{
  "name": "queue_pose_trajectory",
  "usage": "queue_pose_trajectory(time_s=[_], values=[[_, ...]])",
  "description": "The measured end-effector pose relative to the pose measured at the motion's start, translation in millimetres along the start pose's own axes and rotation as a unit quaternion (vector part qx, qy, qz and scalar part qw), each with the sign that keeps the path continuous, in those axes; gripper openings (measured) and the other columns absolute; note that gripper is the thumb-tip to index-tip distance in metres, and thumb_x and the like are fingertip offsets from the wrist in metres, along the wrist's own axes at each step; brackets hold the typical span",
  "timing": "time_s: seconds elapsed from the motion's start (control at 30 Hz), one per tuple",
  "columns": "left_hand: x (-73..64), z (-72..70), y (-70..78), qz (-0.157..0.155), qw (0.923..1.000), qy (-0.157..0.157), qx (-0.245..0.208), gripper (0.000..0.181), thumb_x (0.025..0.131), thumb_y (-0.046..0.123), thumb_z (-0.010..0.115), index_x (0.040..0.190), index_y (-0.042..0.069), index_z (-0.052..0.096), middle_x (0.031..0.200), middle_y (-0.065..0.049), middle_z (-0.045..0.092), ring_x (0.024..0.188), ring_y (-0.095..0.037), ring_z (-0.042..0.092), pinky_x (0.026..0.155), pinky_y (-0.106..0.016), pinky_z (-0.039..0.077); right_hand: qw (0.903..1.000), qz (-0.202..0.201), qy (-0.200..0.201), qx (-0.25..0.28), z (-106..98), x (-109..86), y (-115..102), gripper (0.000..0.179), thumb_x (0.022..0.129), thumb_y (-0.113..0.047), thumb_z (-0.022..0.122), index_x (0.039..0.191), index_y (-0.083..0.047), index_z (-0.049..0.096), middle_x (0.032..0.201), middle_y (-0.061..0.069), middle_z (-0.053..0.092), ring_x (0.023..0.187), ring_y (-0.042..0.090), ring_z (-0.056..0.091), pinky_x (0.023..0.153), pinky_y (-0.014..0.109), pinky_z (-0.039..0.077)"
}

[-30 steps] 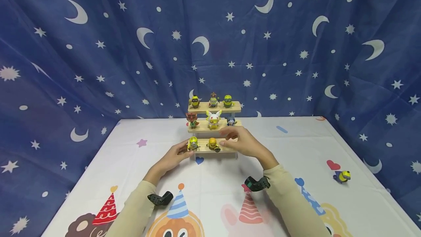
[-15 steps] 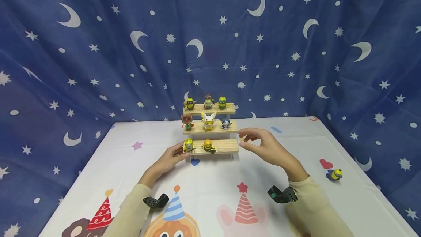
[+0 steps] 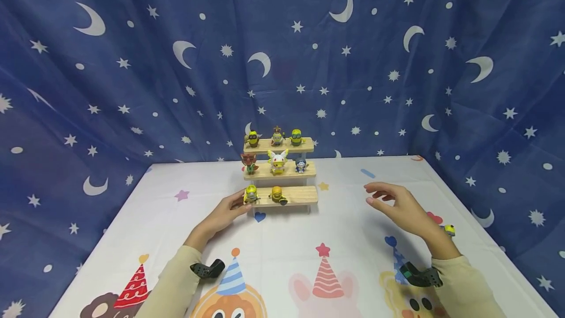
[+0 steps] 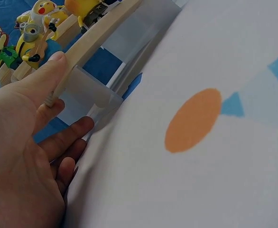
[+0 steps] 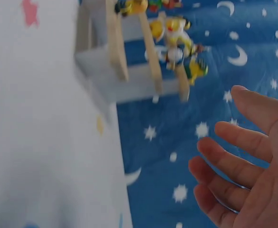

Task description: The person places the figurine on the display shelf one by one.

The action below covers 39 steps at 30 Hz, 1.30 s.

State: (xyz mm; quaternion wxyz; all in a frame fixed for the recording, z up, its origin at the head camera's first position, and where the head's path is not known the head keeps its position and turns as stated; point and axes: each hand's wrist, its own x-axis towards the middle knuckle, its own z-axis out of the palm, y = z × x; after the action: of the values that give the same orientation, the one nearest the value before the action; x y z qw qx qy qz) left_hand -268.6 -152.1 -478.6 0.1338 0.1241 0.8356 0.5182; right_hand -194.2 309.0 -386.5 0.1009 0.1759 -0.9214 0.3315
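A three-tier wooden display shelf [image 3: 306, 194] with clear side supports stands at mid-table. My left hand [image 3: 224, 216] grips the left end of its lowest board; in the left wrist view the thumb [image 4: 46, 73] lies at the board's edge and the index finger curls beneath. Close by the thumb stands a yellow minion figurine [image 3: 251, 194]. An orange-headed figurine [image 3: 277, 195] is to its right on that board, and the board's right part is bare. My right hand [image 3: 399, 207] is in the air right of the shelf, fingers loosely bent, holding nothing.
The middle board carries a red-brown fox figurine [image 3: 249, 164], a white-eared yellow one [image 3: 277, 162] and a dark-hooded one [image 3: 301, 165]. Minion figurines [image 3: 296, 137] line the top board. Another yellow figurine [image 3: 449, 230] lies at the right, partly behind my right wrist. A starry blue curtain [image 3: 282, 63] hangs behind.
My right hand has moved away from the lowest board, rightward toward the lone figurine. The left hand has stayed at the shelf's left end. The view has shifted slightly.
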Motion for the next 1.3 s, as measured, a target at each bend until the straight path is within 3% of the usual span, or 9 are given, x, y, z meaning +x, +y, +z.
queue_pose_trajectory(time_s=[0.17,0.4,0.57,0.7,0.83,0.97,1.03,1.23,1.3], values=[[0.7,1.8,0.0,0.009,1.0,-0.003,-0.003,0.074,0.102,0.035,0.061,0.161,0.008,0.026,0.159,-0.026,0.039,0.147,-0.045,0.038,0.121,-0.056,0.032,0.999,0.008,0.031,-0.031,-17.6,-19.0,24.8,0.036,0.096,-0.019,0.07,0.127,-0.001,0.067,0.119,0.019,0.073,0.099,0.022,0.067,0.082,0.027,0.055],[3.0,6.6,-0.9,-0.008,1.0,-0.001,-0.005,0.075,0.101,0.037,0.062,0.161,0.01,0.026,0.16,-0.024,0.038,0.147,-0.044,0.037,0.121,-0.056,0.033,0.9953,0.052,0.063,-0.051,-40.8,-49.9,67.7,0.037,0.094,-0.019,0.072,0.124,0.002,0.068,0.119,0.025,0.071,0.094,-0.021,0.047,0.072,0.015,0.05],[4.1,6.3,-0.5,-0.009,0.9999,0.005,-0.011,0.074,0.1,0.038,0.063,0.161,0.012,0.028,0.161,-0.021,0.037,0.148,-0.043,0.037,0.121,-0.056,0.033,0.9909,0.099,0.062,-0.066,-53.0,-69.1,95.0,0.038,0.096,-0.021,0.07,0.125,0.003,0.067,0.122,0.033,0.065,0.092,-0.03,0.033,0.067,0.006,0.044],[5.1,5.3,-0.6,0.004,1.0,-0.001,0.001,0.074,0.102,0.036,0.061,0.161,0.009,0.026,0.16,-0.025,0.037,0.147,-0.045,0.037,0.121,-0.057,0.033,0.9864,0.127,0.064,-0.082,-61.8,-78.6,110.0,0.04,0.097,-0.023,0.069,0.124,0.005,0.066,0.124,0.038,0.062,0.091,-0.024,0.04,0.065,0.003,0.039],[4.8,3.4,-0.1,0.009,0.9999,0.001,0.005,0.073,0.102,0.035,0.061,0.161,0.008,0.027,0.158,-0.026,0.039,0.146,-0.045,0.039,0.12,-0.057,0.034,0.9826,0.146,0.068,-0.093,-67.6,-82.4,120.8,0.042,0.098,-0.025,0.068,0.124,0.007,0.065,0.125,0.041,0.059,0.099,0.023,0.062,0.063,0.004,0.037],[3.4,0.9,1.1,0.005,1.0,0.004,-0.003,0.074,0.102,0.034,0.061,0.161,0.009,0.026,0.16,-0.025,0.038,0.147,-0.044,0.038,0.121,-0.056,0.033,0.981,0.154,0.069,-0.097,-70.8,-85.8,130.9,0.044,0.098,-0.028,0.068,0.124,0.007,0.065,0.125,0.041,0.059,0.096,-0.006,0.052,0.062,0.003,0.036],[2.6,0.1,1.4,0.002,1.0,0.003,-0.007,0.075,0.102,0.035,0.062,0.161,0.009,0.025,0.161,-0.024,0.036,0.148,-0.043,0.037,0.121,-0.056,0.033,0.9807,0.16,0.06,-0.094,-72.1,-87.3,136.2,0.046,0.097,-0.03,0.068,0.126,0.006,0.064,0.126,0.04,0.059,0.092,-0.024,0.036,0.062,0.004,0.037],[1.3,-0.5,-0.7,0.002,0.9998,0.001,-0.019,0.075,0.101,0.033,0.062,0.161,0.007,0.024,0.159,-0.025,0.038,0.148,-0.043,0.037,0.121,-0.056,0.034,0.9805,0.181,-0.013,-0.076,-72.7,-91.3,145.4,0.053,0.099,-0.029,0.067,0.131,0.011,0.058,0.125,0.039,0.061,0.088,-0.011,0.055,0.074,0.043,0.057],[0.6,-0.6,-1.4,0.001,0.9998,0.001,-0.02,0.075,0.101,0.033,0.062,0.161,0.007,0.025,0.159,-0.025,0.038,0.148,-0.043,0.037,0.121,-0.056,0.033,0.9814,0.177,-0.028,-0.068,-70.9,-93.7,147.6,0.053,0.099,-0.029,0.067,0.131,0.012,0.058,0.122,0.037,0.064,0.084,-0.019,0.048,0.072,0.039,0.056]])
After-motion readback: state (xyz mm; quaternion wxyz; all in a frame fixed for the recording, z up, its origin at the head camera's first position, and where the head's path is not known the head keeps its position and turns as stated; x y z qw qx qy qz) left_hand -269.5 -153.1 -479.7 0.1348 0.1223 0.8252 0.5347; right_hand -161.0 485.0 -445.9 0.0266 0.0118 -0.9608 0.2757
